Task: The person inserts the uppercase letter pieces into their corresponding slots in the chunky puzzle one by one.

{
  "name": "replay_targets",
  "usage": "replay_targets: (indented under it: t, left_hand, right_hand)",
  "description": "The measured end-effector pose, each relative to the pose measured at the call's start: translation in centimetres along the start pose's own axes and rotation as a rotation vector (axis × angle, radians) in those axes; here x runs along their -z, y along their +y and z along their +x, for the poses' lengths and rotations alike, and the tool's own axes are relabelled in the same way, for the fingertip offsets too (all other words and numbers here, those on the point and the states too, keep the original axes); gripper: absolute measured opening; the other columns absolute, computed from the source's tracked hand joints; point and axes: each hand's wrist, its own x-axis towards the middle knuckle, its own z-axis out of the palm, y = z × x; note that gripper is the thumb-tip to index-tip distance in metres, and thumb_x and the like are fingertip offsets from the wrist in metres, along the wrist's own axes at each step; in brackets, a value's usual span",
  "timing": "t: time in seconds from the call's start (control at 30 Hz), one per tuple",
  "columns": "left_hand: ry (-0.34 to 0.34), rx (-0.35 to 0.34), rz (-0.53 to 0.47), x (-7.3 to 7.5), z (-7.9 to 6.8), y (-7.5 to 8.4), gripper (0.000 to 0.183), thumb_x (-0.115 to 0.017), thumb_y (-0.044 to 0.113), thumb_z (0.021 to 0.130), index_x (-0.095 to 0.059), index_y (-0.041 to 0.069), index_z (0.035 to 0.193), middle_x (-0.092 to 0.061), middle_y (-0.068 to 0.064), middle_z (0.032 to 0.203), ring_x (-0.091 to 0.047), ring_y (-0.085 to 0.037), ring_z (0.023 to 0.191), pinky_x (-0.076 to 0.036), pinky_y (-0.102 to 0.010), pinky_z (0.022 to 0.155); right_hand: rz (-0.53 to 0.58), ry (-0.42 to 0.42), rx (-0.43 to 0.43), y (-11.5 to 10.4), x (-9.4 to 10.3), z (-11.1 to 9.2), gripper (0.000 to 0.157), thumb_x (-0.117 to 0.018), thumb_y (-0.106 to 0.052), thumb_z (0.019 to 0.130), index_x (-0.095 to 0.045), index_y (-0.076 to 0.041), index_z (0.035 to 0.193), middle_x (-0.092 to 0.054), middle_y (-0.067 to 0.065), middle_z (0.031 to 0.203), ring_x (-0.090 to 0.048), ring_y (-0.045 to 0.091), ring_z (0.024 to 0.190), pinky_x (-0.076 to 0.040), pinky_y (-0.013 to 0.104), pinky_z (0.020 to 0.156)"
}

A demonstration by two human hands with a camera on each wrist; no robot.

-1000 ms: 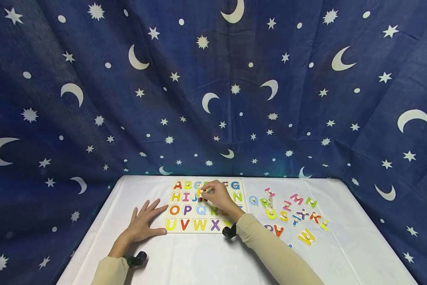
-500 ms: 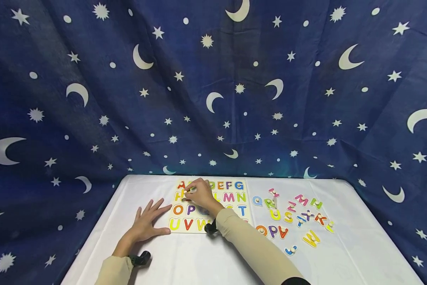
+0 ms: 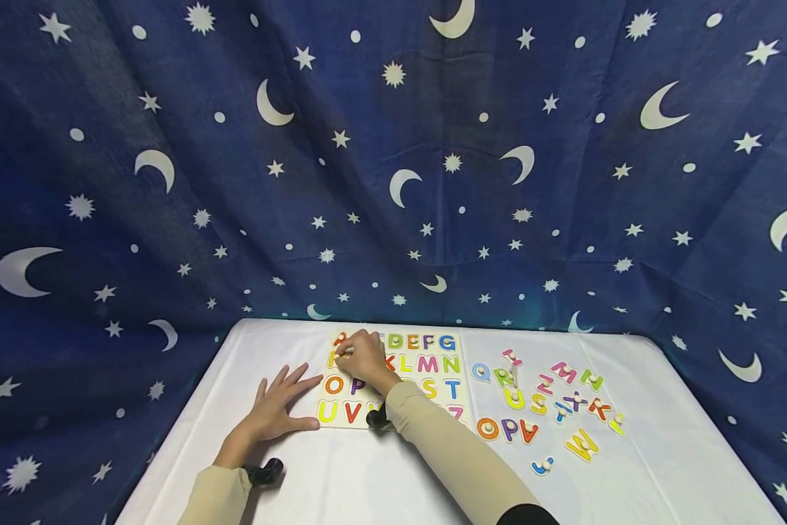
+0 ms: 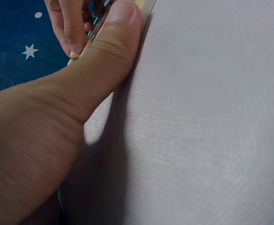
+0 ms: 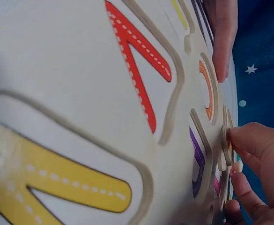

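A cream wooden alphabet puzzle board (image 3: 464, 401) lies on the white table, with coloured letter recesses in rows. My right hand (image 3: 363, 359) is over its left part, at the H recess, and pinches a yellow-orange letter piece (image 5: 229, 143) low against the board. Fingers mostly cover that piece, so its shape is hard to read. Knobs show on top-row pieces such as the blue G (image 3: 447, 343). My left hand (image 3: 275, 408) rests on the table with fingers spread, its fingertips and thumb (image 4: 118, 37) at the board's left edge.
Right of the board lie several loose knobbed letters, among them an orange O (image 3: 488, 429), a yellow W (image 3: 582, 445), a blue J (image 3: 542, 466) and a pink M (image 3: 564, 372). A dark blue curtain (image 3: 367, 182) with moons and stars hangs behind the table.
My right hand has moved left across the board with the yellow-orange piece, from around J and K to the H recess. My left hand stays at the board's edge. The head view has shifted slightly.
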Motion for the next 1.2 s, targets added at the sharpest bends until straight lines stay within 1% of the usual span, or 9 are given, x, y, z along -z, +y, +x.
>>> replay_targets:
  t: [0.17,0.37,0.67,0.87,0.93,1.0,1.13,1.2]
  left_hand:
    - [0.009,-0.009,-0.004,0.0,0.1,0.2,0.093,-0.088,0.060,0.069,-0.057,0.021,0.148,-0.034,-0.019,0.164,-0.015,-0.055,0.151,0.000,-0.081,0.112]
    - [0.006,-0.009,-0.008,0.0,0.1,0.5,0.093,-0.088,0.059,0.069,-0.057,0.020,0.148,-0.033,-0.020,0.164,-0.015,-0.055,0.151,0.000,-0.081,0.112]
    - [0.000,-0.007,-0.018,0.0,0.2,0.7,0.092,-0.088,0.058,0.070,-0.057,0.020,0.148,-0.033,-0.020,0.164,-0.014,-0.054,0.151,0.001,-0.081,0.113]
    - [0.006,-0.015,-0.020,0.1,0.2,0.8,0.092,-0.088,0.058,0.070,-0.057,0.020,0.148,-0.033,-0.020,0.164,-0.014,-0.054,0.151,0.002,-0.080,0.113]
    - [0.009,-0.018,-0.021,0.1,0.2,0.8,0.092,-0.088,0.059,0.070,-0.057,0.020,0.148,-0.033,-0.020,0.164,-0.014,-0.054,0.151,0.001,-0.081,0.113]
    - [0.009,-0.016,-0.023,0.2,0.1,0.8,0.092,-0.088,0.059,0.070,-0.057,0.020,0.148,-0.033,-0.020,0.164,-0.014,-0.054,0.151,0.001,-0.081,0.113]
    - [0.031,-0.035,-0.026,0.1,-0.1,0.7,0.091,-0.088,0.059,0.070,-0.059,0.020,0.146,-0.035,-0.021,0.163,-0.016,-0.057,0.150,0.000,-0.083,0.111]
    - [0.048,-0.047,-0.030,0.1,-0.2,0.6,0.091,-0.088,0.058,0.069,-0.059,0.019,0.146,-0.036,-0.022,0.162,-0.017,-0.058,0.149,-0.001,-0.083,0.110]
  right_hand:
    - [-0.038,-0.006,-0.001,0.0,0.0,-0.1,0.004,-0.084,-0.029,0.084,-0.084,-0.028,0.087,-0.064,-0.003,0.107,-0.048,0.020,0.099,-0.041,0.039,0.087]
    - [-0.045,-0.003,-0.016,0.1,0.0,-0.1,0.004,-0.085,-0.028,0.084,-0.083,-0.028,0.087,-0.064,-0.002,0.107,-0.048,0.021,0.099,-0.040,0.038,0.085]
    - [-0.048,-0.019,-0.035,0.2,0.1,0.0,0.004,-0.084,-0.028,0.084,-0.084,-0.028,0.088,-0.063,-0.002,0.111,-0.048,0.022,0.104,-0.040,0.040,0.089]
    - [-0.060,-0.017,-0.017,0.2,0.2,0.0,0.005,-0.085,-0.029,0.084,-0.083,-0.029,0.088,-0.064,-0.003,0.111,-0.049,0.022,0.104,-0.041,0.040,0.087]
    - [-0.071,-0.025,-0.006,0.3,0.2,0.0,0.005,-0.084,-0.029,0.085,-0.082,-0.029,0.089,-0.064,-0.003,0.111,-0.049,0.022,0.103,-0.041,0.039,0.086]
    - [-0.076,-0.042,0.023,0.3,0.4,0.0,0.006,-0.083,-0.030,0.086,-0.082,-0.028,0.092,-0.065,-0.003,0.112,-0.049,0.022,0.103,-0.041,0.038,0.085]
    - [-0.113,-0.095,0.127,0.6,1.1,-0.1,0.018,-0.078,-0.031,0.091,-0.080,-0.026,0.108,-0.067,-0.001,0.117,-0.051,0.020,0.101,-0.044,0.036,0.085]
    - [-0.107,-0.121,0.186,0.8,1.7,-0.2,0.025,-0.076,-0.030,0.094,-0.077,-0.022,0.118,-0.068,0.002,0.118,-0.053,0.020,0.101,-0.047,0.037,0.086]
